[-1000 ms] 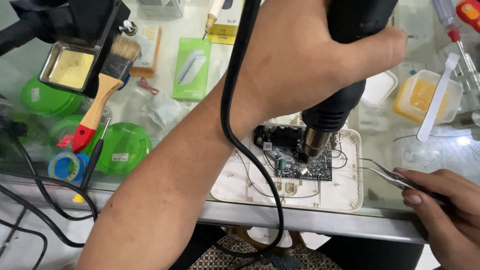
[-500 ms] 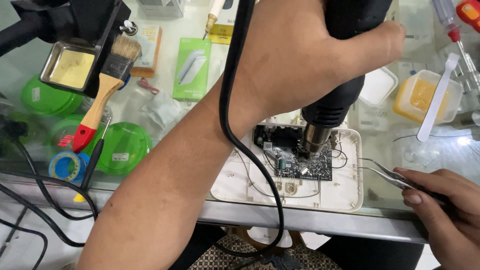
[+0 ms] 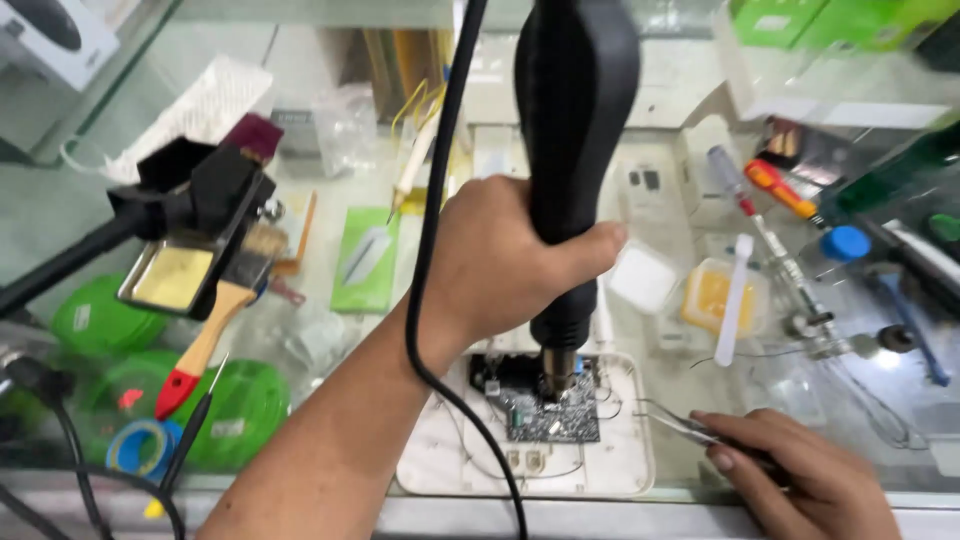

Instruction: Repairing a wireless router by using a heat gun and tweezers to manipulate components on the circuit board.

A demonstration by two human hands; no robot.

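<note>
Head view, looking straight down: the left hand [image 3: 500,265] is clenched round the black handle of a hot-air gun [image 3: 570,170], held upright so its metal nozzle points down at the circuit board [image 3: 545,405], the tip just above the board's upper middle, close enough to put heat on one small spot. The black cable [image 3: 430,250] loops off the handle and drapes over the forearm towards the near edge of the tabletop [image 3: 880,470], kept clear of the work. The board sits inside an open white casing [image 3: 620,470] at the near edge, roughly centre, which serves as a tray so the board lies flat. From the near right corner the right hand [image 3: 800,470] pinches a pair of tweezers [image 3: 680,420], grip closed on them, tips lying low just beside the board's right edge, apart from the nozzle. Off to the left, a black stand holding a yellow sponge [image 3: 175,275] and a red-handled brush [image 3: 215,325] lie near the left edge, well apart from the board; screwdrivers [image 3: 760,185] rest towards the far right.
</note>
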